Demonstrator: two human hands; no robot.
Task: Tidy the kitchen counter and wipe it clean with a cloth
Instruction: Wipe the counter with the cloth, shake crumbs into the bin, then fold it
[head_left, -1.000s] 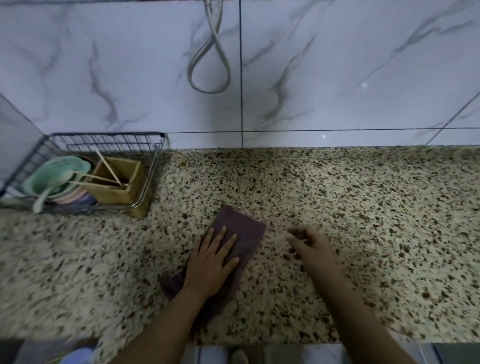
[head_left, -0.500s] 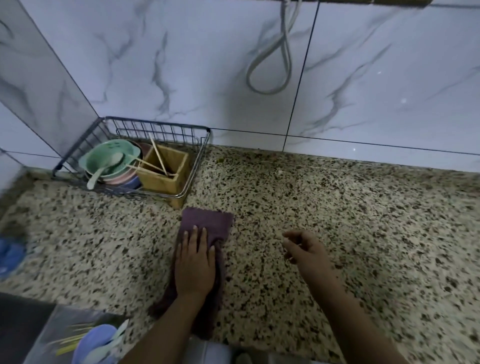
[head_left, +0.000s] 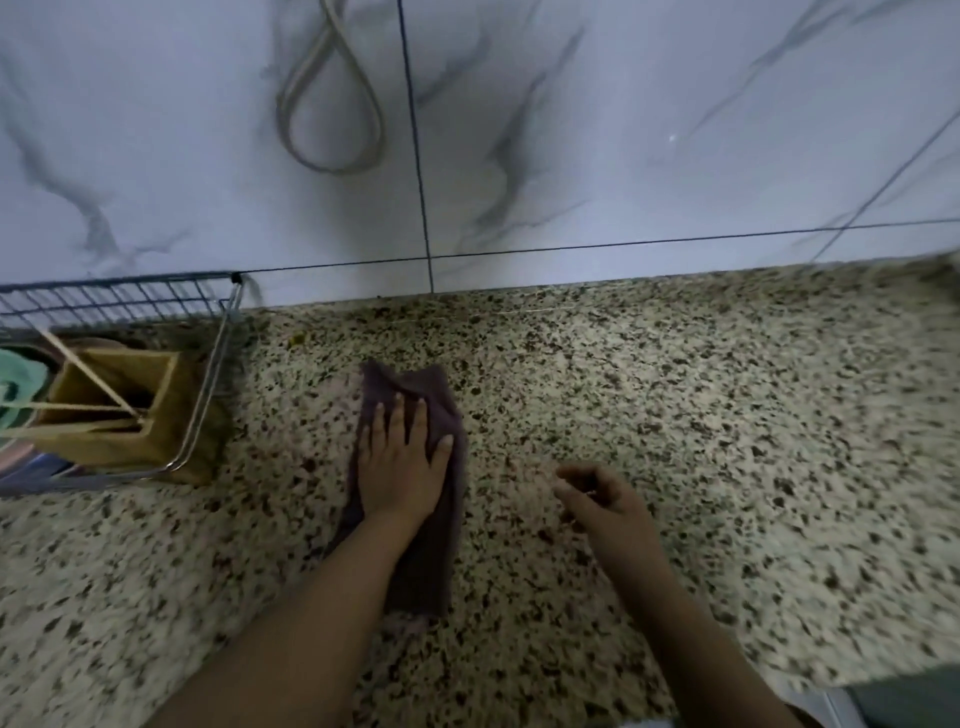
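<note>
Left hand (head_left: 402, 462) is flat, fingers spread, pressing the purple cloth (head_left: 436, 540) onto the speckled desk (head_left: 701, 415); right hand (head_left: 605, 501) hovers beside it, loosely curled, holding nothing.

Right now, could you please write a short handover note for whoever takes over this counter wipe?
Left hand: flat, palm down on the purple cloth, pressing it to the speckled counter.
Right hand: loosely curled just right of the cloth, holding nothing.
Wire rack with wooden holder and dishes sits at the left by the wall.
Done: the counter beside the rack is clear.
Left: the rest of the wipe; nothing shows how much is wiped.
</note>
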